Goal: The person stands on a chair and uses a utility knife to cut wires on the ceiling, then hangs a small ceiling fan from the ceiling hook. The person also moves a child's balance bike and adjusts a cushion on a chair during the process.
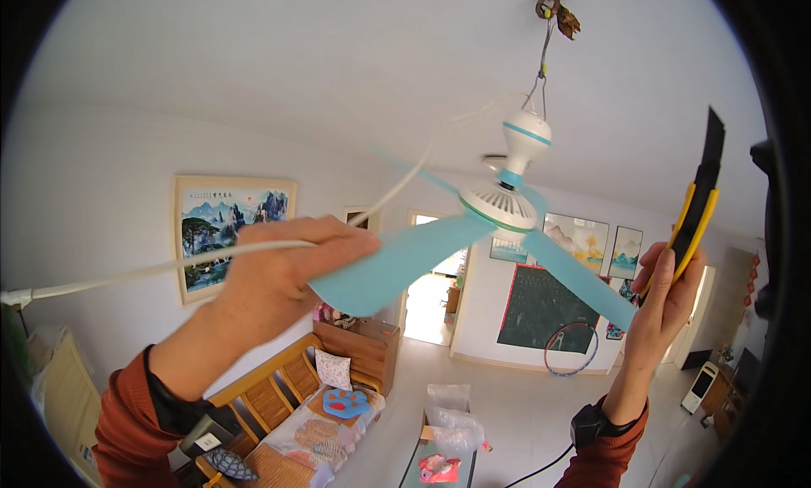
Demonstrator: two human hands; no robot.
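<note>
From a rusty ceiling hook (549, 2) a small white and turquoise ceiling fan (500, 207) hangs on a metal wire. Its turquoise blades spread to both sides. A white cord (127, 277) runs from the far left, through my left hand (274, 268), and up toward the fan's top. The fingers of that hand are closed around the cord, beside a fan blade (405, 260) that lies partly behind the fingertips. My right hand (667, 294) grips a yellow and black utility knife (697, 205), held upright with its dark blade out, right of another blade's tip.
Below left stands a wooden sofa (270, 382) with cushions. A low table (414, 467) with plastic bags is beneath the fan. A chalkboard (545, 310) and a racket (571, 349) are at the far wall. A framed landscape picture (232, 226) hangs at left.
</note>
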